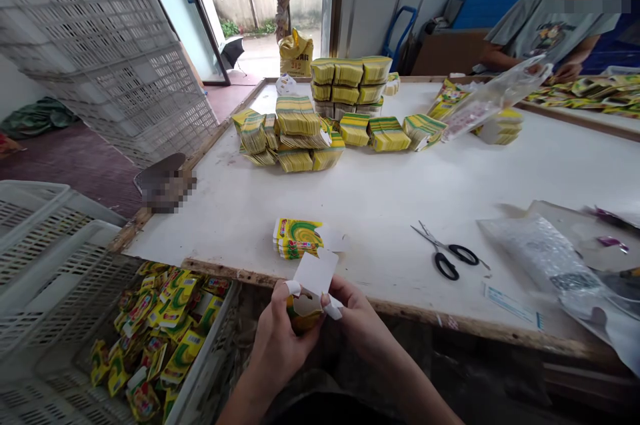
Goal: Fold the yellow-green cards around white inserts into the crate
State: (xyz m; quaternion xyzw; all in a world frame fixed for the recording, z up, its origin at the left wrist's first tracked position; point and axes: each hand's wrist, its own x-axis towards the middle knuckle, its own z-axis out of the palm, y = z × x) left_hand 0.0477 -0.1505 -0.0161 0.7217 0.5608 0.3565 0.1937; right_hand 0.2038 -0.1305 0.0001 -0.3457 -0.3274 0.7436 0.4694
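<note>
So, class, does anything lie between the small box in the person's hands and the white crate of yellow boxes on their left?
Nothing visible does. The left hand and right hand grip the small box. The crate sits open-topped beside them, with only a bare gap between.

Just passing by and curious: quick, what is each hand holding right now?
Left hand: shut on the small yellow carton, its white flap standing up.
Right hand: shut on the same carton, from the other side.
</note>
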